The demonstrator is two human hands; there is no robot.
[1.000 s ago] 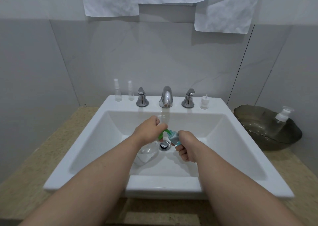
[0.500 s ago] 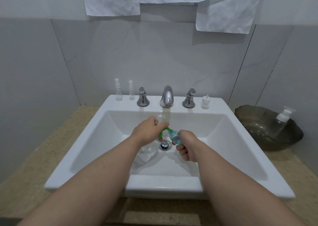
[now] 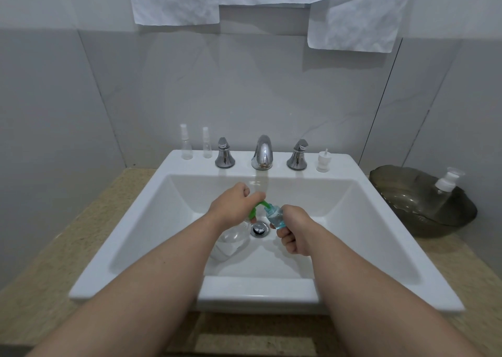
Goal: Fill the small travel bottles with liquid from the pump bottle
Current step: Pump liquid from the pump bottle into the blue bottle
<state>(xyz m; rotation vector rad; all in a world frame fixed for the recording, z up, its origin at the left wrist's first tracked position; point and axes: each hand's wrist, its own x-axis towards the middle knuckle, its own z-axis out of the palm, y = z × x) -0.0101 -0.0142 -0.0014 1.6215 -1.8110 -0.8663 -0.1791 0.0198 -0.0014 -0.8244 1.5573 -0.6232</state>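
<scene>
Over the sink basin, my left hand grips the top of a clear pump bottle, fingers curled over its green pump head. The green spout points into the neck of a small bluish travel bottle, which my right hand holds tilted toward it. That small bottle shows clear liquid inside. Two empty small spray bottles stand on the sink's back ledge at the left. A white pump cap stands on the ledge at the right.
The white sink has a chrome faucet, two chrome handles and a drain just below the hands. A dark glass bowl on the counter at the right holds another clear pump bottle. White cloths hang on the wall.
Both hands stay over the drain with the spout at the small bottle's neck. No clear movement beyond a slight shift of the view.
</scene>
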